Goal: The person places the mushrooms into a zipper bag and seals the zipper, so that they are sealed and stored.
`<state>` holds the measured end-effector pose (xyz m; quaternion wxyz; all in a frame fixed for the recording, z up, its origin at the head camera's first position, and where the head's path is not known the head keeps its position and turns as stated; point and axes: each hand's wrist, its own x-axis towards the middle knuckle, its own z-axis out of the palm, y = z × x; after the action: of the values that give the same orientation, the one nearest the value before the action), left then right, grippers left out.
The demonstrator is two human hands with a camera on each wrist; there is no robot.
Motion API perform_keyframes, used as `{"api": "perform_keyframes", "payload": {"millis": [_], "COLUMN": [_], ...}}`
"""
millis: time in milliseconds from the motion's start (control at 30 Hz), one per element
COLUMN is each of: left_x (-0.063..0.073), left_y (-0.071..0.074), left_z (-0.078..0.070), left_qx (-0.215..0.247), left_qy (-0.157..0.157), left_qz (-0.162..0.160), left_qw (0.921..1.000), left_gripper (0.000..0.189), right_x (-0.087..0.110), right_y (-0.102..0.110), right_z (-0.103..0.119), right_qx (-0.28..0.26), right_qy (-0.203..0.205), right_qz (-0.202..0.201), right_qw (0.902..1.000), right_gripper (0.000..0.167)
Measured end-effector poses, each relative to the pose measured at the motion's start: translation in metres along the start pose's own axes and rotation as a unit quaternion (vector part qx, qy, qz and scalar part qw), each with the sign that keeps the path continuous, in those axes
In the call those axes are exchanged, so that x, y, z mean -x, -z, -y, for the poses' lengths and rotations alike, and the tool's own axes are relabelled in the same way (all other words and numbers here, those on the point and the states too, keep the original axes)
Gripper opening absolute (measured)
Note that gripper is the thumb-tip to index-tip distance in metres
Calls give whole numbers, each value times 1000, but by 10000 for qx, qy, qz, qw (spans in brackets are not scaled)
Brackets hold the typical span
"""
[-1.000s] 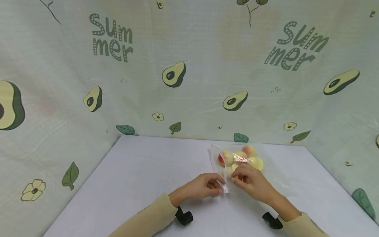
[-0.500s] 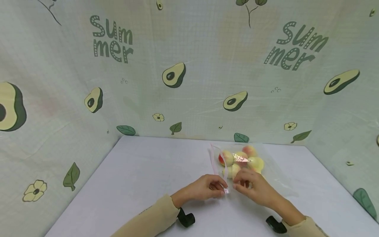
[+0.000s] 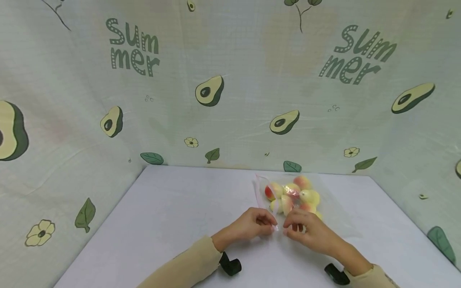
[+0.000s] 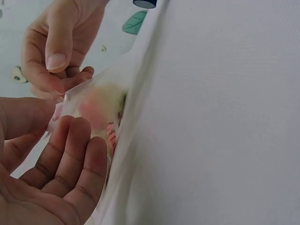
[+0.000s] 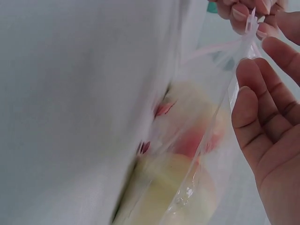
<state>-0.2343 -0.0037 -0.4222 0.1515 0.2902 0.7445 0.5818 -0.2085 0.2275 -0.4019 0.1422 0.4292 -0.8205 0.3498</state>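
Note:
A clear zip bag (image 3: 336, 218) with a pinkish closure strip (image 3: 257, 192) lies on the table, several yellow-and-red peach-like fruits (image 3: 301, 182) inside. My left hand (image 3: 252, 224) pinches the bag's near corner at the strip between thumb and forefinger. In the right wrist view, a small whitish zip piece (image 5: 251, 22) sits at those fingertips. Just right of that corner is my right hand (image 3: 311, 232), loosely bent; thumb and forefinger stand slightly apart in the right wrist view. Its other fingertips (image 5: 244, 101) lie along the bag's edge.
The white table (image 3: 187, 192) extends to the left and in front of both hands. A cloth screen (image 3: 245, 52) printed with avocados and lettering encloses the back and sides. Black camera mounts (image 3: 230, 266) hang below both wrists.
My right hand has come down from over the fruits to the bag's near edge. My left hand has shifted slightly right and now pinches the corner. More of the fruits shows.

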Motion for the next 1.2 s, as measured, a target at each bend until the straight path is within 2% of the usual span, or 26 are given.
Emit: {"api": "perform_keyframes", "payload": {"millis": [200,533,733,933,1100,1200], "left_x": [-4,-7,-8,-8,-8,-9], "left_y": [-2,-3,-3,-3,-3,-5], "left_z": [0,-5,-8,-10,-11,-11], "left_qx": [339,617,810,684,331,54], "left_qy": [108,233,302,181,-17,-155], "left_qz": [-173,-236,-273,-226,-207,-298], "left_qw": [9992,9975,9959,9972,9992,9994], "left_gripper": [8,9,12,14,16,16], "right_x": [3,4,3,2,1,1], "right_y": [-1,-1,-3,-4,-5,-5], "right_z": [-1,0,0,0,-1,-1], "right_qx": [32,172,362,467,423,404], "right_qy": [-86,-43,252,247,340,214], "right_qz": [192,224,67,-90,-263,-261], "right_qw": [9998,9996,9990,9986,9982,9986], "right_gripper": [19,31,36,33,34,22]}}
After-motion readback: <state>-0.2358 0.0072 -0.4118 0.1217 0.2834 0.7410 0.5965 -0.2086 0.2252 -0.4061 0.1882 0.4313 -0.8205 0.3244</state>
